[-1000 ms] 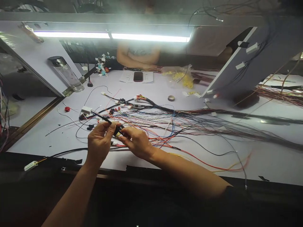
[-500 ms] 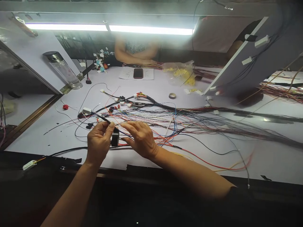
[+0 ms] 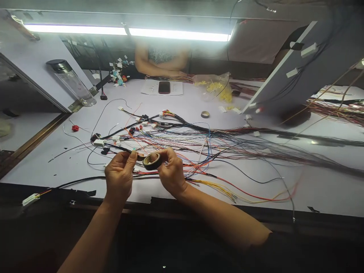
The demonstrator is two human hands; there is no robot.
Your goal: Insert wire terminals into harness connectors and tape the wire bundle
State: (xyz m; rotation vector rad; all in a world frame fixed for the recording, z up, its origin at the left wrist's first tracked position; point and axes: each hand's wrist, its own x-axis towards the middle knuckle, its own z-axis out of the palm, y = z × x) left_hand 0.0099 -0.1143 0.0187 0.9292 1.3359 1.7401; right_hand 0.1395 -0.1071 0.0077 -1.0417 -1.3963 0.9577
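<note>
Above the bench [image 3: 313, 182], left hand [image 3: 119, 174] pinches a black-wrapped wire branch [image 3: 119, 148], right hand [image 3: 170, 172] grips the tape roll [image 3: 152, 161]; most loose wires [image 3: 227, 148] seemingly lie unwrapped.

Hands: two, left hand [image 3: 119, 176], right hand [image 3: 170, 174]
Tape rolls: two, black roll [image 3: 152, 161], table roll [image 3: 205, 114]
Wire harness [image 3: 199, 142]: one
Phone [image 3: 164, 87]: one
Water bottle [image 3: 71, 81]: one

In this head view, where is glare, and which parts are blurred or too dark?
Head view: the light tube at the top blooms into white glare; the person below it is blurred; the wires at right smear; the right hand holding the tape roll and the left hand pinching a black cable are sharp; the near table edge is almost black.
</note>
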